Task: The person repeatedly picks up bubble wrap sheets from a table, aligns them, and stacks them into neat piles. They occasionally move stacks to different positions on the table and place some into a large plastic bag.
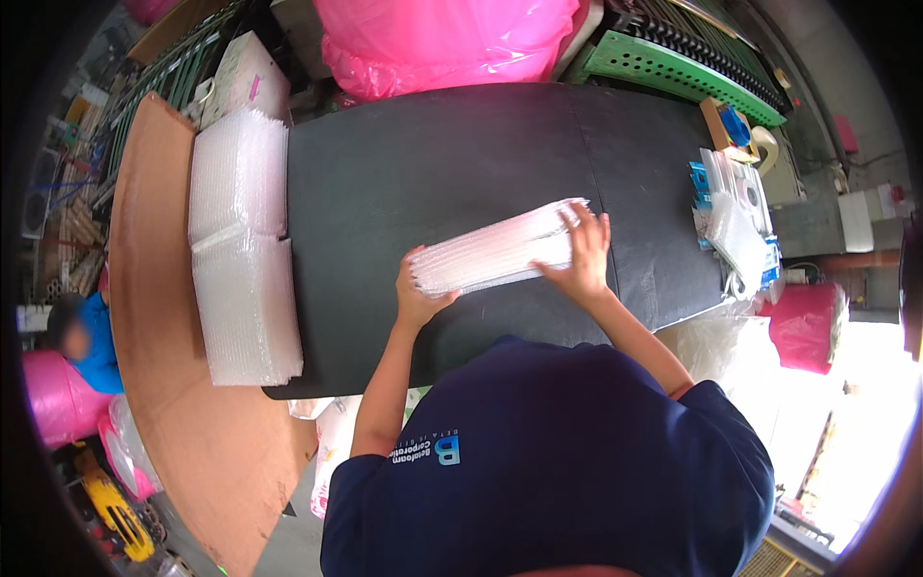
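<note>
From the head camera, a long stack of clear bubble-wrap sheets lies slightly tilted on the black mat that covers the table, near the person's chest. The left hand grips the stack's left end, thumb on top and fingers tucked beneath it. The right hand lies flat with spread fingers pressing on the stack's right end, not clenched. Two larger piles of bubble-wrap sheets sit at the mat's left edge (one behind the other, touching). Pink plastic bags bulge beyond the far edge, and small blue-and-white packets lie at the right.
</note>
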Available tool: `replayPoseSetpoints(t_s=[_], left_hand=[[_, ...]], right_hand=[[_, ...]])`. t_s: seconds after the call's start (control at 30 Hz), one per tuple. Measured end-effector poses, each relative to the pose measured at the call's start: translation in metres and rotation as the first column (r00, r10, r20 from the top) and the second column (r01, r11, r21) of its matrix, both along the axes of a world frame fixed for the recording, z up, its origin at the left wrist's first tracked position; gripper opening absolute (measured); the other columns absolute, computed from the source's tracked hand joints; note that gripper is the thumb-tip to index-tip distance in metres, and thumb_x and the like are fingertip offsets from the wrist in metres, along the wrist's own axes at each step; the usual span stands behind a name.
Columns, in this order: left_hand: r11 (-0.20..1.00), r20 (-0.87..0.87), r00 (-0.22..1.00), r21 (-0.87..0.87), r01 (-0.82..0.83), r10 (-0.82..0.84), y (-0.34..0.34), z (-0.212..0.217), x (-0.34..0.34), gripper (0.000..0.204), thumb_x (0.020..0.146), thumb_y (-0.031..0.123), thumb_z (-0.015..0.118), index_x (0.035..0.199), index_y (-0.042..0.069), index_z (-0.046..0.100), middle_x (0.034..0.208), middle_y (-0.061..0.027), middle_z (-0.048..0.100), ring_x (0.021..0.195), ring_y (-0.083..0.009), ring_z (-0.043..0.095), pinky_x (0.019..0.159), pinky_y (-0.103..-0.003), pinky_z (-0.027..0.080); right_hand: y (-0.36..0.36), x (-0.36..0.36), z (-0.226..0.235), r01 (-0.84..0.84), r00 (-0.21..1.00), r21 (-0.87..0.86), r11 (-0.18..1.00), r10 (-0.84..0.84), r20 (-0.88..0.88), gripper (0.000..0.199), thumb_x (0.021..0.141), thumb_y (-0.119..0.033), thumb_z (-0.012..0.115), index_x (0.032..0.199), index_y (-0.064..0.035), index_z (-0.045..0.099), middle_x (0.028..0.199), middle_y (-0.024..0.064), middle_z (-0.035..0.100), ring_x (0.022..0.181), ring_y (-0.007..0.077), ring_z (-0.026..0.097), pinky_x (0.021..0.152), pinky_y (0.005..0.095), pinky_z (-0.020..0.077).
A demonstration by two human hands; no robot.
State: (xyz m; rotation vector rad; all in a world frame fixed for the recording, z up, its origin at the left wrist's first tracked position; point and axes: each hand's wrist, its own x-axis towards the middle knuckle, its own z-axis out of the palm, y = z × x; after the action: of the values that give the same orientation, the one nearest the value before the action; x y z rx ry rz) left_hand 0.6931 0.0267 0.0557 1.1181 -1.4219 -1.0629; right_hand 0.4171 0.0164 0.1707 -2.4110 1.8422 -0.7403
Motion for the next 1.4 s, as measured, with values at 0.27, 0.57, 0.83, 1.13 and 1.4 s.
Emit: replayPoseSetpoints(t_s=[0.27,0.57,0.83,1.13,1.4], left_hand=[[0.999,-0.108,0.993,-0.028,0.042,-0.045,0.002,-0.005,-0.005,0.111,0.039,0.025,0.09,0.128,0.001,0.028,0.121,-0.0151,0.044,0.11,-0.0239,0.047,0.093,-0.037,0.041],[0.994,-0.075,0.991,0.026,0.109,-0.107,0.003,-0.012,0.004,0.108,0.038,0.031,0.09,0.126,0.0,0.034,0.12,-0.0114,0.048,0.112,-0.0218,0.047,0.097,-0.034,0.037],[0.997,0.092,0.996,-0.083,-0.011,0.019,-0.003,-0.048,0.016,0.06,0.053,0.028,0.081,0.103,0.005,0.056,0.098,-0.0103,0.062,0.093,-0.0252,0.058,0.092,-0.039,0.04],[0.957,-0.153,0.946,0.082,-0.277,0.287,-0.055,0.038,0.078,0.064,0.055,0.024,0.083,0.108,0.003,0.054,0.105,-0.0072,0.058,0.098,-0.0186,0.054,0.089,-0.035,0.042],[0.691,-0.517,0.467,0.61,-0.387,0.717,-0.151,0.001,0.109,0.072,0.059,0.019,0.08,0.119,0.004,0.044,0.11,-0.0092,0.054,0.096,-0.0206,0.055,0.079,-0.034,0.046]], right_hand=[[-0.018,-0.071,-0.055,-0.059,0.147,0.502,0.863,-0.49,0.859,0.066,0.091,-0.053,0.023,0.136,-0.0056,0.025,0.142,0.0097,0.026,0.132,0.0244,0.019,0.107,0.043,0.006],[-0.046,-0.067,-0.072,-0.523,0.053,0.407,0.749,-0.448,0.892,0.059,0.089,-0.054,0.03,0.111,-0.0054,0.055,0.117,0.0095,0.054,0.111,0.0208,0.044,0.099,0.0344,0.026],[-0.059,-0.054,-0.041,-0.59,-0.025,0.405,0.699,-0.516,0.856,0.056,0.088,-0.056,0.033,0.094,-0.0043,0.054,0.094,0.0082,0.059,0.09,0.018,0.054,0.083,0.0327,0.0407],[-0.103,-0.01,0.002,-0.538,-0.082,0.177,0.824,-0.26,0.962,0.064,0.088,-0.057,0.026,0.133,-0.0119,0.033,0.128,0.0086,0.04,0.119,0.0216,0.034,0.101,0.0409,0.0184],[-0.056,0.013,-0.148,0.061,0.976,0.738,0.673,0.115,-0.186,0.082,0.081,-0.062,0.04,0.14,-0.0124,0.014,0.143,0.021,0.001,0.132,0.037,0.003,0.105,0.051,0.0067]])
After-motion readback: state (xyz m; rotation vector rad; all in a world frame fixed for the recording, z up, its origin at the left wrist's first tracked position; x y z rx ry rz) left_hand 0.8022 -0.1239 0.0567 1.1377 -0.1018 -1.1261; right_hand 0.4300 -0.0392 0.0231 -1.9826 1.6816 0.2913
